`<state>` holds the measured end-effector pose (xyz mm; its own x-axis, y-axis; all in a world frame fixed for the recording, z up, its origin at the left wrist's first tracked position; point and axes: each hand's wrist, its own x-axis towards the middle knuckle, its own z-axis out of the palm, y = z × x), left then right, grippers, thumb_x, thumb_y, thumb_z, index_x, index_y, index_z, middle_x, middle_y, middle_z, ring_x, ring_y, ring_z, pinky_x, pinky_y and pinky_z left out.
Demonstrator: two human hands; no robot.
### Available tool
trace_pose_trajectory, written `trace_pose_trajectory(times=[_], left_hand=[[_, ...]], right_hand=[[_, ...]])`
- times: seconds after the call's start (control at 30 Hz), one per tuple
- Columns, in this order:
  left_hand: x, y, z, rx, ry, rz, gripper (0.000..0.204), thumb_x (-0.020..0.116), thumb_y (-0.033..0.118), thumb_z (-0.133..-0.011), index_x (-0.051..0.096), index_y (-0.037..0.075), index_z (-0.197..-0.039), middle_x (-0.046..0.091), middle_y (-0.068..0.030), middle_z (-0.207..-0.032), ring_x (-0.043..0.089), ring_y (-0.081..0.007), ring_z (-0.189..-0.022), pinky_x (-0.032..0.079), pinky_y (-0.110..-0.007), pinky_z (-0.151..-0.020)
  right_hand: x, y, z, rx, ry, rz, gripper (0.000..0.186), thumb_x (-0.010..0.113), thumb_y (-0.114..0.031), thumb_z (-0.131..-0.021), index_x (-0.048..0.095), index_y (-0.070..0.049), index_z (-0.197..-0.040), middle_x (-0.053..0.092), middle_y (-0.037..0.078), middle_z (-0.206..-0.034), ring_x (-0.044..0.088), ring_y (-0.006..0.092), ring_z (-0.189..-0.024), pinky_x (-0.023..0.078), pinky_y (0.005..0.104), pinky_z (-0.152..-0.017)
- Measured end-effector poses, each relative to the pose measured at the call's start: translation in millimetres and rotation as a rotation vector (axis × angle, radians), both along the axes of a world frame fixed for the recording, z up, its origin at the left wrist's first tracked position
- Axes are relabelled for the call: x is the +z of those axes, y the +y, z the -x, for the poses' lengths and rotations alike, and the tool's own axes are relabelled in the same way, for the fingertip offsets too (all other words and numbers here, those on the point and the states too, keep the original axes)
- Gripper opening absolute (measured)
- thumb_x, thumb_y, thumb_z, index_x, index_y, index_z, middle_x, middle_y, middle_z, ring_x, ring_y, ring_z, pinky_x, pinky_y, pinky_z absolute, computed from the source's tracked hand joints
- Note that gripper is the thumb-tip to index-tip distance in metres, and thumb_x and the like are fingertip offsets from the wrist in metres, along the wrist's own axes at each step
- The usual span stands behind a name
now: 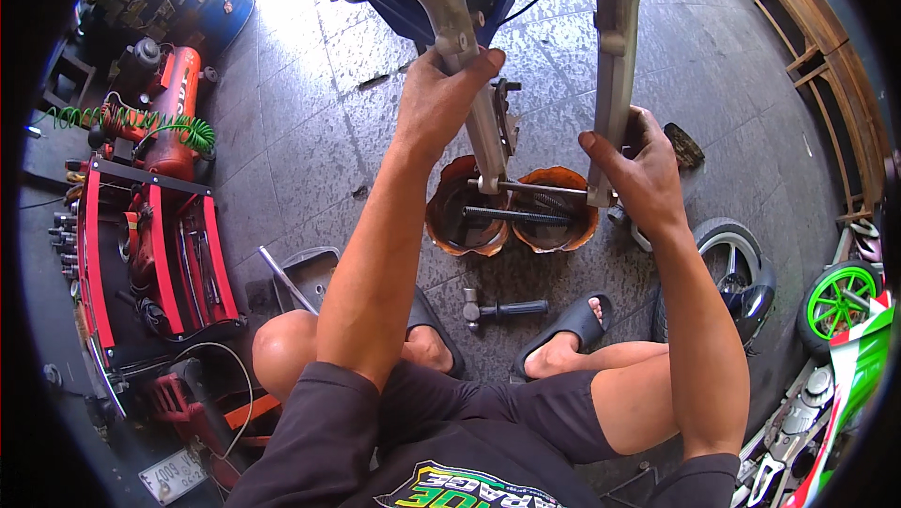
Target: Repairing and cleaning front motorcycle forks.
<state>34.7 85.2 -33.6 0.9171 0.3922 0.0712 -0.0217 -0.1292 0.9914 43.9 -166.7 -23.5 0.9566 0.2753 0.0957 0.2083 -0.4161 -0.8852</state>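
Two silver motorcycle fork legs hang down side by side at the top middle. My left hand (439,100) is closed around the left fork leg (441,6), its thumb lying across the front. Lower down, my right hand (648,175) grips the right fork leg (616,48), thumb in front and fingers behind its outer side. A thin axle rod (549,190) spans the two lower ends. Beneath them stand two orange-brown, ragged-rimmed containers (441,236), with a dark threaded or coiled rod (493,214) lying across them.
A hammer (507,309) lies between my sandalled feet. At left are a red tool cart (155,264) and a red air compressor (174,114) with a green coiled hose. A wheel (727,254) lies at right, near a green-rimmed wheel (838,306). A wooden bench (817,20) lines the far right.
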Motion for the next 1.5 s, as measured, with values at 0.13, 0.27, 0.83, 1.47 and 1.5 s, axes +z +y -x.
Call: trace_pose_trajectory(times=[0.13,0.27,0.83,1.47,1.5], left_hand=[[-6.4,-2.8,-10.5,0.026,-0.037,-0.037,0.040,0.077,0.037,-0.082,0.069,0.001,-0.098,0.070,-0.0096,-0.086,0.065,-0.0172,-0.082,0.051,-0.034,-0.077],[-9.4,-10.1,-18.1,0.057,-0.111,0.134,0.028,0.074,0.028,-0.086,0.067,0.001,-0.086,0.066,-0.0037,-0.072,0.060,-0.0132,-0.066,0.047,-0.032,-0.061],[40.4,-2.0,-35.4,0.149,-0.113,0.136,0.031,0.074,0.028,-0.087,0.065,0.000,-0.079,0.061,-0.0028,-0.065,0.056,-0.0118,-0.057,0.045,-0.031,-0.055],[-12.0,-25.9,-12.0,0.146,-0.131,0.184,0.024,0.072,0.020,-0.086,0.067,-0.002,-0.097,0.063,-0.0048,-0.071,0.057,-0.0108,-0.064,0.048,-0.032,-0.060],[-12.4,-25.4,-12.7,0.136,-0.151,0.195,0.027,0.074,0.022,-0.085,0.067,-0.002,-0.096,0.064,-0.0053,-0.072,0.058,-0.0110,-0.065,0.048,-0.032,-0.060]], right_hand=[[-18.7,14.0,-11.3,-0.057,0.136,-0.005,0.039,0.080,-0.032,-0.082,0.066,0.000,-0.098,0.067,0.006,-0.082,0.061,0.0122,-0.073,0.051,0.0304,-0.067],[-29.2,27.2,-15.1,-0.187,0.068,-0.089,0.025,0.075,-0.020,-0.083,0.059,-0.002,-0.077,0.058,0.001,-0.065,0.052,0.0082,-0.063,0.046,0.0302,-0.058],[37.9,53.5,-47.0,-0.118,0.055,-0.227,0.021,0.074,-0.015,-0.086,0.059,-0.003,-0.080,0.058,0.002,-0.064,0.057,0.0109,-0.054,0.047,0.0279,-0.050],[5.1,44.1,-41.1,-0.084,0.007,-0.327,0.017,0.071,-0.008,-0.082,0.054,-0.005,-0.079,0.055,0.000,-0.062,0.055,0.0094,-0.050,0.045,0.0268,-0.047],[6.1,44.5,-42.4,-0.096,0.012,-0.324,0.017,0.071,-0.008,-0.082,0.054,-0.005,-0.078,0.055,0.000,-0.062,0.055,0.0095,-0.050,0.045,0.0270,-0.047]])
